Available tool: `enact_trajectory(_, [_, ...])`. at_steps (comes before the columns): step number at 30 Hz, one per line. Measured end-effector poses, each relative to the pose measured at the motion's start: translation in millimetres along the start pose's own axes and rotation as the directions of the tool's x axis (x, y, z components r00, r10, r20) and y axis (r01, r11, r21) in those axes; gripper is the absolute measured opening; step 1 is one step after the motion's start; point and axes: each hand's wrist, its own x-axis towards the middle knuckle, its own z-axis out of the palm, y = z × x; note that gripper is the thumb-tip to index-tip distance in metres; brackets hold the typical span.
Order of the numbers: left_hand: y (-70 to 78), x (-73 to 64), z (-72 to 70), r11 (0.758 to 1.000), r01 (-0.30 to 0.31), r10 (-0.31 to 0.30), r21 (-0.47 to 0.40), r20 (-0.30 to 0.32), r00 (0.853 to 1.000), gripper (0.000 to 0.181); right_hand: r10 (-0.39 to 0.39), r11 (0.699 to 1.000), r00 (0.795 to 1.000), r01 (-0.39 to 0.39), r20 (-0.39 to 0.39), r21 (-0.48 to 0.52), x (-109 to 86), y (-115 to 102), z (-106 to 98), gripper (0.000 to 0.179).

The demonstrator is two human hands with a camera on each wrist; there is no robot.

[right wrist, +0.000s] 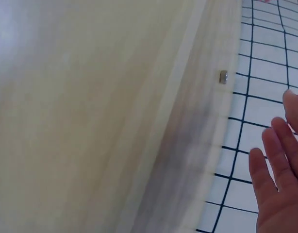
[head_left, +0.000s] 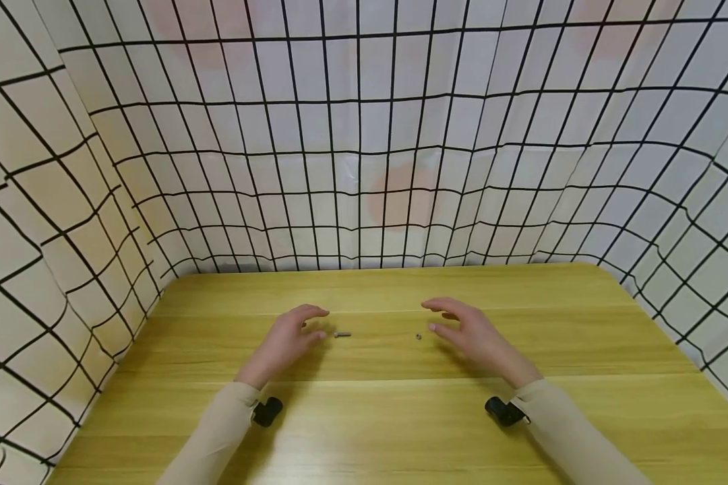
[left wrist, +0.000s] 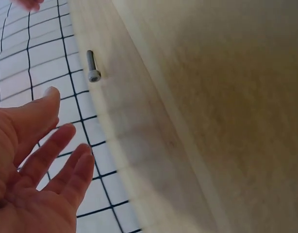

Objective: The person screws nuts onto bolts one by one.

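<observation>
A small metal socket-head bolt (head_left: 342, 334) lies on its side on the wooden table, its hex-socket head towards my left hand (head_left: 288, 340). That hand hovers just left of the bolt (left wrist: 92, 66), fingers loosely bent and holding nothing. Further right lies a small metal nut (head_left: 418, 336). My right hand (head_left: 470, 333) is held just to the right of the nut (right wrist: 223, 76), thumb and fingers apart with nothing between them. In the wrist views both palms show bare.
The wooden table (head_left: 376, 431) has a rounded far corner at the right. White sheeting with a black grid (head_left: 364, 162) rises behind it and along both sides. A black wrist camera (head_left: 267, 411) sits at the left cuff, another black camera (head_left: 503, 411) at the right.
</observation>
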Motion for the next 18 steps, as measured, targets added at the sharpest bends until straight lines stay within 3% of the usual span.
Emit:
enact_trajectory(7, [-7.7, 7.9, -1.7, 0.992, 0.074, -0.072, -0.103, 0.031, 0.997, 0.029, 0.032, 0.993, 0.997, -0.041, 0.077, 0.112, 8.8, 7.8, 1.2, 0.038])
enact_trajectory(13, [-11.9, 13.0, -1.7, 0.974, 0.151, -0.131, -0.171, 0.123, 0.984, 0.024, 0.028, 0.990, 0.987, -0.049, 0.157, 0.134, 14.3, 13.2, 4.6, 0.035])
enact_trajectory(18, [-15.8, 16.3, -0.9, 0.972, 0.159, -0.133, -0.176, 0.147, 0.980, 0.023, 0.014, 0.991, 0.981, -0.039, 0.193, 0.124, 18.0, 15.9, 7.9, 0.034])
